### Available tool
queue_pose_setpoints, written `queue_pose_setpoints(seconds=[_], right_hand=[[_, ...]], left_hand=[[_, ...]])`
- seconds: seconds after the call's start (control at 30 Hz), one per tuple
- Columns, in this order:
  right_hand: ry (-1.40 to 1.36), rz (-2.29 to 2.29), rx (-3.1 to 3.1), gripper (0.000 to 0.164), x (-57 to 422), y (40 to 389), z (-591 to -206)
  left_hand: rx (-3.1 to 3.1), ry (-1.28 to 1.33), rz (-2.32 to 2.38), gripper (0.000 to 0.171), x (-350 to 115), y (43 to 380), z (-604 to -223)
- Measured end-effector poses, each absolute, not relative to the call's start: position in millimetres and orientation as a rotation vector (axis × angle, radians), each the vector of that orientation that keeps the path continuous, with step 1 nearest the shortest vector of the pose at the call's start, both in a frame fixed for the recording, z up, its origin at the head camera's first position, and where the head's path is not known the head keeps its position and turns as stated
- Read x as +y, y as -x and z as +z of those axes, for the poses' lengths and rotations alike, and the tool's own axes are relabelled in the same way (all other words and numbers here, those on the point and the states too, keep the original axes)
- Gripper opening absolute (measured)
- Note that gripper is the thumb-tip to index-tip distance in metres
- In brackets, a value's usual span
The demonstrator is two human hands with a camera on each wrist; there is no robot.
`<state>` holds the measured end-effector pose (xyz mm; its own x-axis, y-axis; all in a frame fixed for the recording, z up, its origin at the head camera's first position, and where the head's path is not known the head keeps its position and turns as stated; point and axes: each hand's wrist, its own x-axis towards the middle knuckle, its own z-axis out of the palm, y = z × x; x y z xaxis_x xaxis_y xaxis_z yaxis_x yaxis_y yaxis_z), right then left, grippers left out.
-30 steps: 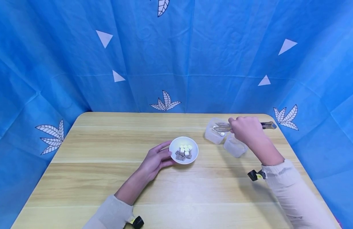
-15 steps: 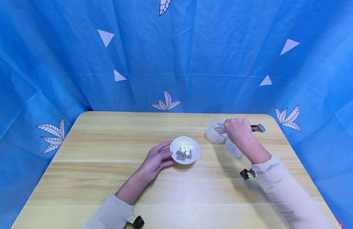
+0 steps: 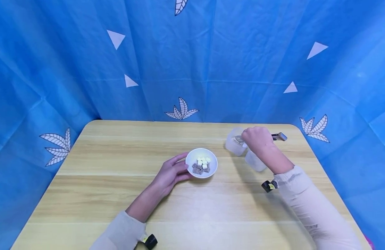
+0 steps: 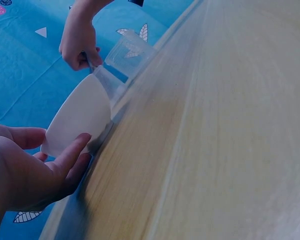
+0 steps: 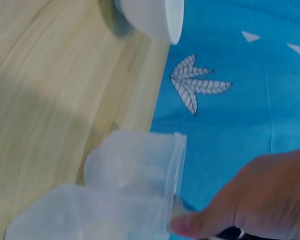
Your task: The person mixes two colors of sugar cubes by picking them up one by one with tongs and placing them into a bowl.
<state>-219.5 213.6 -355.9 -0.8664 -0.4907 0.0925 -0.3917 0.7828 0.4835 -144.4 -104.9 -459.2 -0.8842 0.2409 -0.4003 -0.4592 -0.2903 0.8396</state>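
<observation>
My left hand [image 3: 170, 175] holds the left side of a small white bowl [image 3: 213, 166]. White cubes [image 3: 200, 163] lie in the bowl, with greyish-brown cubes [image 3: 197, 170] at its near side. The left wrist view shows my fingers and thumb about the bowl's outer wall [image 4: 80, 117]. At the right, my right hand [image 3: 259, 139] grips metal tongs [image 3: 280, 136]. The tongs' tips reach into a clear plastic container [image 3: 232, 147]; what they touch there is hidden. A second clear container [image 3: 254, 161] stands beside it, partly covered by my hand and wrist.
A light wooden table [image 3: 117, 156] carries everything. Its back edge meets a blue curtain [image 3: 192, 62] printed with leaves and triangles, which also hangs along both sides. The bowl stands to the left of the two containers.
My right hand has moved left with the tongs, and the tips have gone down into the farther container. My left hand stays at the bowl.
</observation>
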Motion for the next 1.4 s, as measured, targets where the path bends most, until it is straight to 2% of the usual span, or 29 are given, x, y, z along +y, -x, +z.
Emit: queue_pose_setpoints(seconds=[0.13,0.23,0.47,0.7,0.93,1.13,1.4], right_hand=[[-0.731,-0.657,-2.815,0.018,223.3,220.9,-352.3],[-0.718,-0.590,-2.888,0.017,230.0,217.4,-346.2],[-0.677,-0.357,-3.005,0.008,238.9,200.8,-316.7],[-0.763,-0.057,-2.875,0.023,228.1,168.4,-289.6],[-0.925,0.007,-2.933,0.022,193.2,155.4,-310.9],[-0.944,-0.017,-2.919,0.029,179.7,156.8,-333.4],[-0.829,0.043,-3.069,0.028,188.6,165.5,-321.3]], left_hand=[[1.544,0.271,2.206,0.056,-105.5,145.5,-459.2],[1.548,0.263,2.202,0.056,-106.0,145.2,-459.8],[1.534,0.282,2.208,0.056,-105.0,145.3,-458.6],[1.539,0.249,2.204,0.056,-106.0,147.5,-456.6],[1.536,0.241,2.196,0.056,-105.8,145.0,-460.9],[1.534,0.234,2.195,0.057,-105.4,144.4,-461.7],[1.539,0.263,2.193,0.056,-106.6,145.2,-458.3]])
